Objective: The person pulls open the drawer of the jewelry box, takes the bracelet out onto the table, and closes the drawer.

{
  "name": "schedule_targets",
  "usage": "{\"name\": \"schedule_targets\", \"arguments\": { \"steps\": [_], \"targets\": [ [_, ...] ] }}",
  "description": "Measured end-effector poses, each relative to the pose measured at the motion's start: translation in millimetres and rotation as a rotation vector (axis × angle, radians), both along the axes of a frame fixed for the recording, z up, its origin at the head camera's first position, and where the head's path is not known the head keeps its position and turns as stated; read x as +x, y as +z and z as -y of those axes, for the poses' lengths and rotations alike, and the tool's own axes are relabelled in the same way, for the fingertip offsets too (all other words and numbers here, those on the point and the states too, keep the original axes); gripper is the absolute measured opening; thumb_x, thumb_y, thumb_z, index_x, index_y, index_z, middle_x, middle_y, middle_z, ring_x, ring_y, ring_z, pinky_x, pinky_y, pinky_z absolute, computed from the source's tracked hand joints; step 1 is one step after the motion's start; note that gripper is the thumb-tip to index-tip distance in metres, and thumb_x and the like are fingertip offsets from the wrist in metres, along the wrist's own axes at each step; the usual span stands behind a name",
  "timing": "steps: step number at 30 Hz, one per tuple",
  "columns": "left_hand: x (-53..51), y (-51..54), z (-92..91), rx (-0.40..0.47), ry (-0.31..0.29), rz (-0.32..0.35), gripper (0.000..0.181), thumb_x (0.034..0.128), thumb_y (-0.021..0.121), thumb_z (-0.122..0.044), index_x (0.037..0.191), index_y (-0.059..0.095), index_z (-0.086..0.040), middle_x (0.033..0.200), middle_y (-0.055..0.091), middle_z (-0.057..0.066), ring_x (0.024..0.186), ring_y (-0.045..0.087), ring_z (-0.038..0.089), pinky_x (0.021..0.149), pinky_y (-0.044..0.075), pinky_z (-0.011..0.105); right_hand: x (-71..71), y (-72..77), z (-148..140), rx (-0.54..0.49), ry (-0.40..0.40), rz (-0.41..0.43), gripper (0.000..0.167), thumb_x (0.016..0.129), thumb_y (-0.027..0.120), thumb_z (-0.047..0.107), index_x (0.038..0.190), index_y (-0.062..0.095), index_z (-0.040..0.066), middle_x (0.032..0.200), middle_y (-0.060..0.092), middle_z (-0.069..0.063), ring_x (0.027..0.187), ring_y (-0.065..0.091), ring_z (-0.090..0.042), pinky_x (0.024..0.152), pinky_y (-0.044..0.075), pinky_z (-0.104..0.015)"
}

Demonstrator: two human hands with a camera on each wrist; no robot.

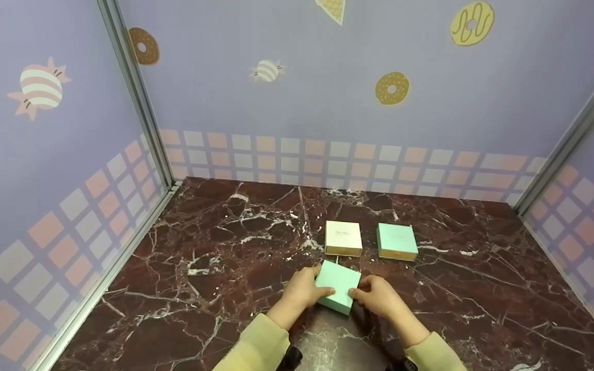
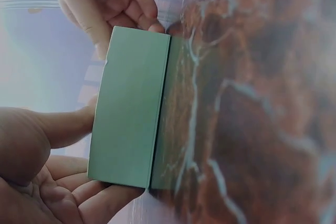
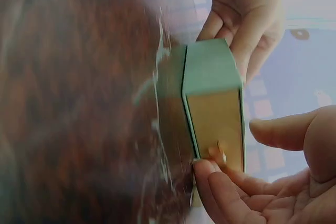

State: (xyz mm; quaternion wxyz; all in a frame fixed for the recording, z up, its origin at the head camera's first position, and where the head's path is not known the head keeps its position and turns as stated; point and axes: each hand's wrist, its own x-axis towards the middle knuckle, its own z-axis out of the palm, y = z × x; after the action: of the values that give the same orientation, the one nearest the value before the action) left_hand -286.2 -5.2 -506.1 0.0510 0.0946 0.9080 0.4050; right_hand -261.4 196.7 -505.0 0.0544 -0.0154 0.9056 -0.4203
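A mint-green drawer box [image 1: 337,284] sits turned at an angle on the marble-patterned table, with a gold drawer front [image 3: 212,121] and a small ribbon pull [image 3: 218,153]. My left hand [image 1: 301,289] grips its left side, thumb on the top. At the drawer end is my right hand [image 1: 379,296]; its fingertips touch near the ribbon pull and lower edge, while its thumb stands apart from them in the right wrist view. The drawer looks closed. Just behind are a cream box [image 1: 343,238] and, to its right, another mint-green box [image 1: 397,241] with a gold front.
Dark red marble-patterned table [image 1: 199,309] surrounds the boxes. Purple walls [image 1: 286,103] with sweets and checks enclose the back and both sides, joined by metal corner posts [image 1: 139,93].
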Motion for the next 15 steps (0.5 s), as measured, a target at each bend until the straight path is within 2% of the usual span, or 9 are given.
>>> {"name": "schedule_targets", "arguments": {
  "steps": [5, 10, 15],
  "targets": [
    [1.9, -0.1, -2.3, -0.030, 0.011, -0.008, 0.080, 0.0855, 0.085, -0.028, 0.147, 0.049, 0.009, 0.142, 0.060, 0.030, 0.126, 0.062, 0.046, 0.105, 0.054, 0.056, -1.0, -4.0, 2.4, 0.036, -0.003, -0.039, 0.030, 0.093, 0.075, 0.017, 0.108, 0.067, -0.008, 0.097, 0.070, -0.016, 0.086, 0.067, -0.025, 0.079, 0.058, -0.047],
    [2.0, 0.3, -4.0, -0.083, 0.012, -0.014, 0.085, 0.0873, 0.083, -0.032, 0.150, 0.045, 0.009, 0.141, 0.060, 0.030, 0.125, 0.063, 0.046, 0.105, 0.054, 0.056, -4.6, -7.4, 2.0, 0.025, 0.005, -0.076, 0.041, 0.094, 0.074, 0.014, 0.121, 0.065, -0.014, 0.112, 0.071, -0.024, 0.104, 0.069, -0.037, 0.090, 0.058, -0.053],
    [1.7, -1.2, -5.0, -0.073, 0.007, -0.011, 0.074, 0.0947, 0.075, -0.027, 0.151, 0.043, 0.010, 0.145, 0.057, 0.031, 0.130, 0.060, 0.046, 0.110, 0.051, 0.057, -7.9, -11.5, -0.2, -0.009, 0.007, -0.123, 0.040, 0.095, 0.074, 0.012, 0.124, 0.066, -0.014, 0.117, 0.072, -0.027, 0.107, 0.069, -0.039, 0.093, 0.058, -0.054]
  ]
}}
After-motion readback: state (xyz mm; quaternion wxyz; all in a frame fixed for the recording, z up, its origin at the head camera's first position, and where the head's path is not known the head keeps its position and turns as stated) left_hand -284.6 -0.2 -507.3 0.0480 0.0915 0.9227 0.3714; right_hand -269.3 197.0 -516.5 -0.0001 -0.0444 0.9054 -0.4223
